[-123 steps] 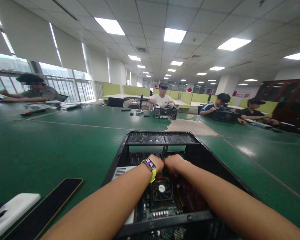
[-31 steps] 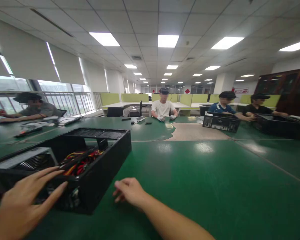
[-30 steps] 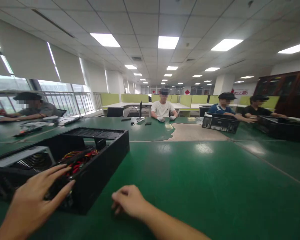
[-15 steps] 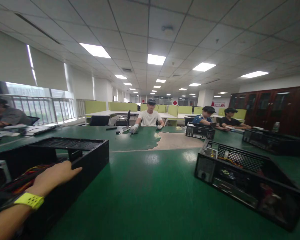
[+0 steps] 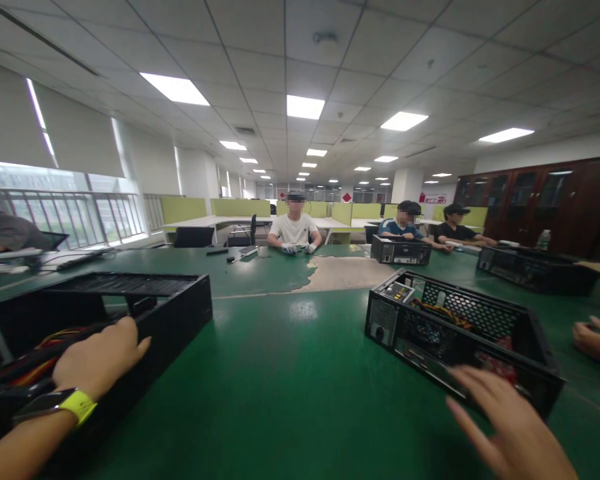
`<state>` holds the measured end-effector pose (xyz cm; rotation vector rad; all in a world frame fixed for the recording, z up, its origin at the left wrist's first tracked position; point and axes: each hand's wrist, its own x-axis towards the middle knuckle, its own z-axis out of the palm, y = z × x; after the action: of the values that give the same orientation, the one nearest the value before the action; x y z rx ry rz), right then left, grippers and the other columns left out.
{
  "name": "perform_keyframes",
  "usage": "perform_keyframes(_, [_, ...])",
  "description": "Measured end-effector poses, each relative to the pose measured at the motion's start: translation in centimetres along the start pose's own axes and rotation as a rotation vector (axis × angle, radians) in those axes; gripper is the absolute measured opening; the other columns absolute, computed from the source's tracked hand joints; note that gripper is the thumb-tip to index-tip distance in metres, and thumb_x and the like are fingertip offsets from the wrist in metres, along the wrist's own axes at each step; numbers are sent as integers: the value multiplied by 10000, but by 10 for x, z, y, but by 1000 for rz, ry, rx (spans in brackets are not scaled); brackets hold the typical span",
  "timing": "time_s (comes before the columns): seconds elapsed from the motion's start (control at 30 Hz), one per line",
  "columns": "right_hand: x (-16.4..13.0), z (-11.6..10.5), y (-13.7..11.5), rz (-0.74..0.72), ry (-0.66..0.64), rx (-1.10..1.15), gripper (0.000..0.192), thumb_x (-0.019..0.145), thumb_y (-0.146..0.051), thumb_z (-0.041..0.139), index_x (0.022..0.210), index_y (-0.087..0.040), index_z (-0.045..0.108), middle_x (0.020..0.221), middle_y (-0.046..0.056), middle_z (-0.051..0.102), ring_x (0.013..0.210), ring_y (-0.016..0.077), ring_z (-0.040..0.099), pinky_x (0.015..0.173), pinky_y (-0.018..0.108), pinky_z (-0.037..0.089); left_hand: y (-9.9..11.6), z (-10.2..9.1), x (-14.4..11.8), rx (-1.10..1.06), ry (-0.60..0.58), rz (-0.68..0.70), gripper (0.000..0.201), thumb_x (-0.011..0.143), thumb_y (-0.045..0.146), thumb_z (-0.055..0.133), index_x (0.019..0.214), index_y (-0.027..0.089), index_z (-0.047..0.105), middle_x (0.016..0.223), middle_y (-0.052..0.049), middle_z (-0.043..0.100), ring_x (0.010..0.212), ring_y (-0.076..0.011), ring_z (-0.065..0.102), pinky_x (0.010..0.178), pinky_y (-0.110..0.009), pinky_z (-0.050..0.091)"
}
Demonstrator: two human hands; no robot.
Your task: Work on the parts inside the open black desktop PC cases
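Perforated case point(image 5: 463, 339) has shifted left and further away on the green desk point(image 5: 280, 387) vs half a second ago; right hand point(image 5: 505, 420) has come into view on its near side. Right hand open, fingers extended, blurred; overlaps the perforated case in view, can't tell if touching. Left hand point(image 5: 103, 353) is over the wall of the cable-filled case point(image 5: 175, 330), well left of the perforated case; fingers hidden, can't tell if gripping. Someone else's hand point(image 5: 597, 341), loosely curled, right of the perforated case. Gloved co-worker point(image 5: 295, 230) beyond it, to the left.
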<state>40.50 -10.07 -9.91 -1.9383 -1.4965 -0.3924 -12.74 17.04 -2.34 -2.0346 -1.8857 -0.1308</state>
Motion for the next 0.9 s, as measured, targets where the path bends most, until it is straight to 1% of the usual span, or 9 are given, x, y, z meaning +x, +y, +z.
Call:
perform_keyframes(0.1, [81, 16, 27, -5, 17, -275, 650, 816, -593, 391, 1239, -122, 534, 1208, 196, 565, 1129, 382, 504, 936, 563, 389, 0, 2, -2, 27, 33, 18, 457, 924, 437, 147, 946, 107, 461, 847, -164, 648, 778, -341, 665, 594, -382, 456])
perform_keyframes(0.2, [119, 35, 37, 221, -134, -483, 622, 871, -613, 251, 1016, -147, 636, 848, 173, 668, 785, 369, 635, 667, 493, 468, 3, 1, -4, 72, 77, 23, 460, 931, 421, 132, 940, 105, 465, 842, -155, 646, 774, -324, 668, 594, -361, 451])
perform_keyframes(0.3, [127, 41, 39, 342, -241, -460, 676, 847, -699, 191, 841, -214, 662, 728, 135, 663, 710, 361, 644, 604, 448, 443, 5, -4, -5, 51, 61, 4, 517, 933, 448, 118, 956, 77, 477, 839, -169, 644, 778, -336, 663, 612, -374, 453])
perform_keyframes(0.4, [124, 34, 32, 339, -313, -413, 676, 831, -727, 185, 881, -257, 669, 785, 116, 682, 778, 353, 650, 638, 430, 437, 4, -9, -2, -89, -29, -81, 650, 908, 568, 118, 978, 45, 498, 860, -191, 639, 806, -371, 650, 642, -414, 459])
perform_keyframes(0.5, [114, 27, 10, 310, -354, -414, 645, 842, -712, 188, 886, -277, 662, 783, 96, 687, 780, 347, 651, 631, 414, 434, 17, -15, 11, -212, 104, -22, 682, 918, 564, 108, 1114, 31, 484, 1069, -226, 596, 949, -372, 612, 719, -432, 457])
perform_keyframes(0.6, [92, 25, -26, 203, -353, -416, 601, 857, -694, 206, 835, -282, 643, 746, 81, 682, 747, 344, 651, 589, 389, 419, 65, -32, 29, -356, 288, 145, 559, 935, 490, 207, 1154, 74, 511, 1172, -188, 572, 1057, -327, 559, 818, -421, 440])
perform_keyframes(0.73, [48, 22, -84, -8, -347, -308, 533, 899, -622, 230, 814, -265, 617, 784, 63, 685, 735, 292, 650, 583, 334, 390, 170, -79, 39, -587, 335, 419, 357, 883, 416, 406, 993, 153, 621, 1033, -94, 662, 971, -234, 600, 843, -339, 451])
perform_keyframes(0.8, [29, 17, -111, -107, -433, -190, 499, 901, -600, 264, 832, -254, 617, 821, 60, 687, 753, 257, 645, 593, 300, 377, 222, -105, 28, -517, 291, 576, 345, 886, 409, 399, 926, 180, 654, 940, -85, 686, 895, -227, 627, 781, -337, 474])
perform_keyframes(0.9, [23, 2, -137, -250, -706, 39, 494, 897, -570, 308, 760, -208, 615, 736, 50, 666, 646, 179, 599, 540, 247, 329, 280, -125, 3, -272, 73, 690, 349, 859, 395, 435, 923, 160, 685, 891, -140, 693, 865, -274, 651, 729, -375, 510])
